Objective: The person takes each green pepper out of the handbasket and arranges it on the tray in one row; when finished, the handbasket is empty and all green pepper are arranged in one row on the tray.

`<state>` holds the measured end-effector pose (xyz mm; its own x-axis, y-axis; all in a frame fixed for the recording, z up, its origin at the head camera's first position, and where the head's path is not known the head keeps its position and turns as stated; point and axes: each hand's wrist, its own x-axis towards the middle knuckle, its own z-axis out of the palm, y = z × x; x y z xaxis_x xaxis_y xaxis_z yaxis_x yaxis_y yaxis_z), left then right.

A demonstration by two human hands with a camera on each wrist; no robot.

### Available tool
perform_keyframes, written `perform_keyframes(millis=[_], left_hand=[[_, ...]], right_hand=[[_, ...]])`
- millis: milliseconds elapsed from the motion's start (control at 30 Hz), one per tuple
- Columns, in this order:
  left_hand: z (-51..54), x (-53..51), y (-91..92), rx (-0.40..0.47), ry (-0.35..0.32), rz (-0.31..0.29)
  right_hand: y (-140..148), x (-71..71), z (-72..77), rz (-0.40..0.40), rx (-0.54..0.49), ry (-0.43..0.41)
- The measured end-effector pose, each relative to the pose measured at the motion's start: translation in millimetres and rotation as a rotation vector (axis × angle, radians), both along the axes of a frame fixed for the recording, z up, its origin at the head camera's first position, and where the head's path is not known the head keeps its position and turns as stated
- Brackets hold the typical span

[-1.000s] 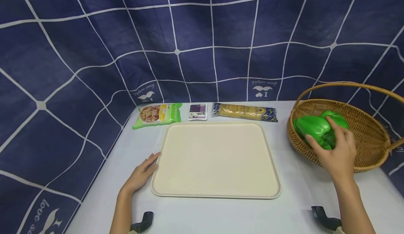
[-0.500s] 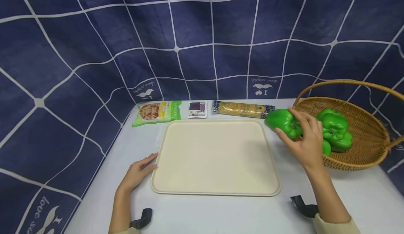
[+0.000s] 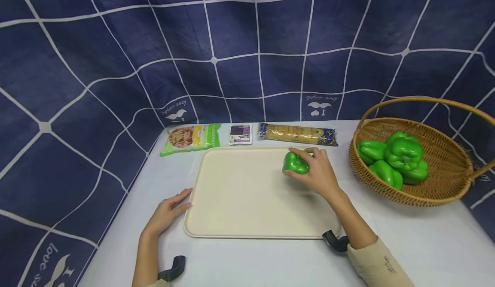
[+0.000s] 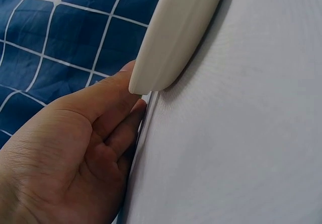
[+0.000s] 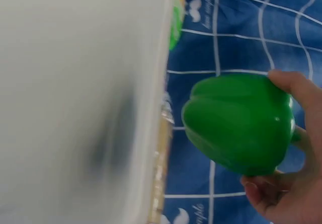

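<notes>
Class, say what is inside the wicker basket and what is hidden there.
Four green peppers show in the basket, heaped toward its left end. They cover the floor beneath them, so whether anything else lies underneath cannot be seen.

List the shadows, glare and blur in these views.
Head: soft shadow on the tray near the right hand, glints on the green peppers; left wrist: shadow beside the tray's rim; right wrist: the tray looks smeared, with a blurred dark shadow on it.

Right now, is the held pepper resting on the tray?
No: the right wrist view shows the green pepper held in the right hand, with blue cloth visible between pepper and tray.
</notes>
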<state>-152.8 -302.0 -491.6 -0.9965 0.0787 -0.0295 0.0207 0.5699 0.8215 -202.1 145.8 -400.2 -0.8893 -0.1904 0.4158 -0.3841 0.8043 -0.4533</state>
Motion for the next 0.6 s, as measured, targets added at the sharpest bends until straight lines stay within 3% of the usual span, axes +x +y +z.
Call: perform_keyframes(millis=[300,600], left_hand=[[-1.2,1.0,1.3,-0.002,-0.026,0.011],[-0.2,0.5,1.9,-0.002,-0.031,0.011]], right_hand=[[-4.9,-3.2,-22.0,0.03,0.058,-0.166],[0.4,-6.1,-21.7,0.027,0.054,-0.192]])
